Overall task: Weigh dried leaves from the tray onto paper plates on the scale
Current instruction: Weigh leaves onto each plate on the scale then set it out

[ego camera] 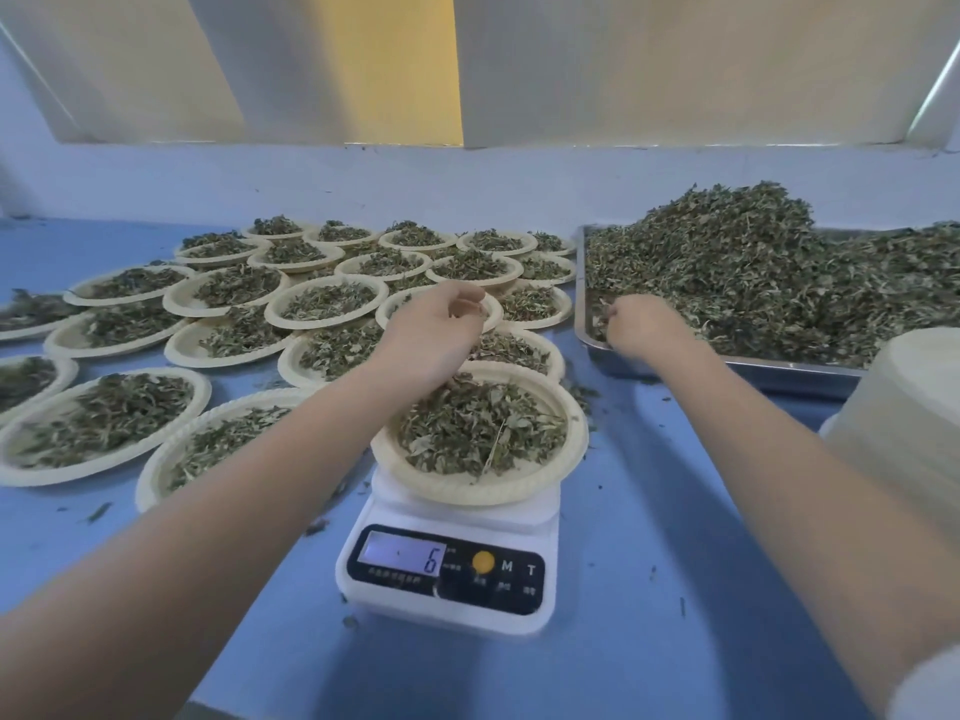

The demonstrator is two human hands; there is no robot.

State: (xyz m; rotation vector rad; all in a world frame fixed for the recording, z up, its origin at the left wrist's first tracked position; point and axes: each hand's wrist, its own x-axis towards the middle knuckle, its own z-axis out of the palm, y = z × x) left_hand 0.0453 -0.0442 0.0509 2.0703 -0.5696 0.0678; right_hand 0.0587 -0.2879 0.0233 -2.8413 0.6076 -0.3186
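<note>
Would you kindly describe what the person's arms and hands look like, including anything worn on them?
Both forearms are bare as far as the frame shows. The left hand and the right hand wear no gloves, and no rings, watch or bracelets can be seen. A bit of white cloth, possibly a sleeve, shows at the lower right corner.
</note>
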